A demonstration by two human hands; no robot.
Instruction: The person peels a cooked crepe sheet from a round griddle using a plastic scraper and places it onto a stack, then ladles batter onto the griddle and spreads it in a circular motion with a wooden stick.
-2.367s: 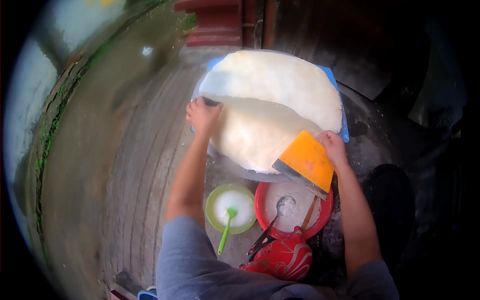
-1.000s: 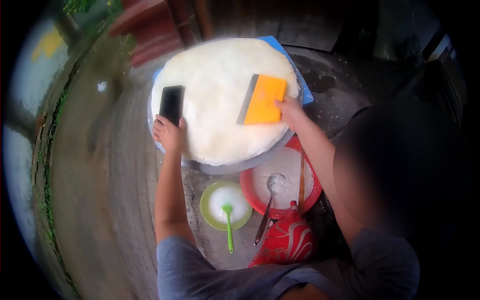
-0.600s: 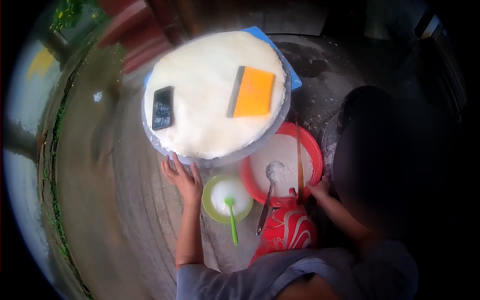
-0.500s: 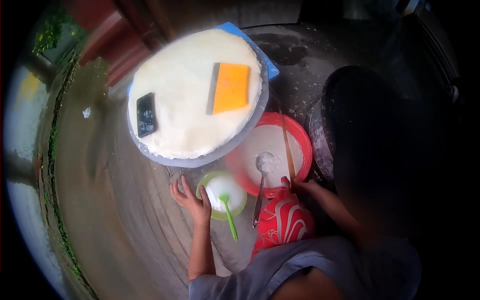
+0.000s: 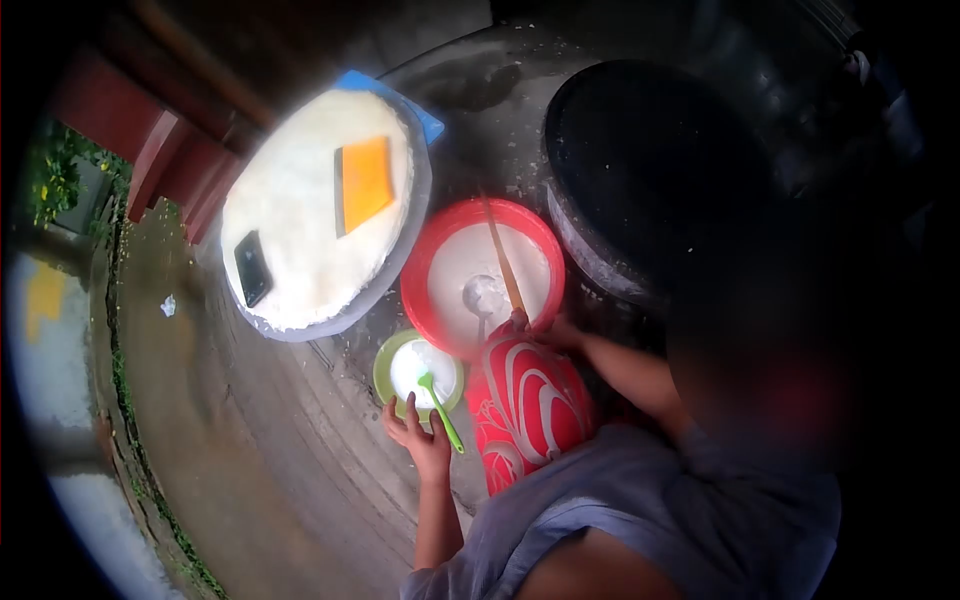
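The left hand (image 5: 420,440) is partly open, its fingers spread and loosely curled at the near rim of the green bowl (image 5: 382,372), with nothing visible in its hold; whether it touches the rim is unclear. A bright green utensil (image 5: 441,414) leans in this bowl, its head in the white contents and its handle over the near right side. The right hand (image 5: 563,333) is at the near right edge of the red basin (image 5: 414,282), and its grip cannot be told. The basin holds pale batter, a ladle (image 5: 481,296) and a wooden stick (image 5: 502,260) lying across it. Red patterned fabric (image 5: 530,400) is just on the near side. Far left, an orange scraper (image 5: 366,186) and a black phone (image 5: 252,268) lie on a round white stack (image 5: 300,200), with a blue sheet (image 5: 427,122) showing beyond. A large, dark round plate (image 5: 640,160) stands far right.
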